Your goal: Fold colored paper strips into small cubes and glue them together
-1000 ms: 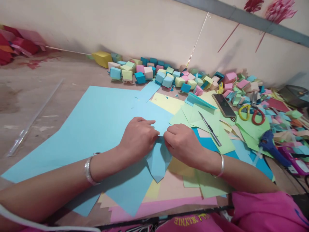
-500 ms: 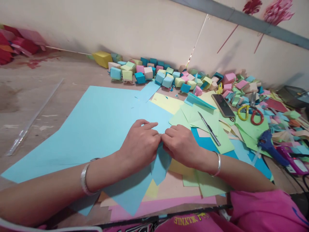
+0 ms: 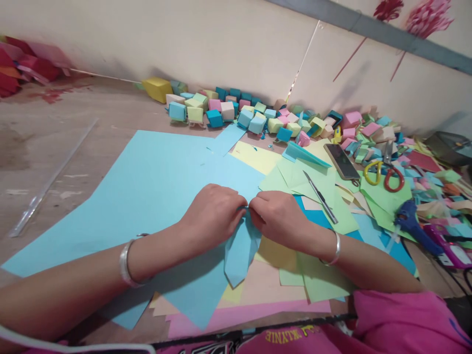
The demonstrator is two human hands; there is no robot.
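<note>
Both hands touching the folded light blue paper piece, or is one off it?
Touching. The head view shows the left hand and right hand both pinching the top of the folded light blue paper piece, fingertips meeting over it.

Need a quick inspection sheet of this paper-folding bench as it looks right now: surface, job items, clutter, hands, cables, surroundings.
Surface: wooden table, partly covered by a large light blue sheet and pastel sheets.
Job's things: small folded light blue paper, its point toward the person.
Clutter: craft knife, phone, scissors, blue glue gun, clear ruler, row of folded paper cubes, scraps at right.
Grippers: left hand and right hand both pinch the folded paper's top, fingertips meeting.
Cables: dark cord at far right.
Surroundings: cream wall, pink paper flowers.
</note>
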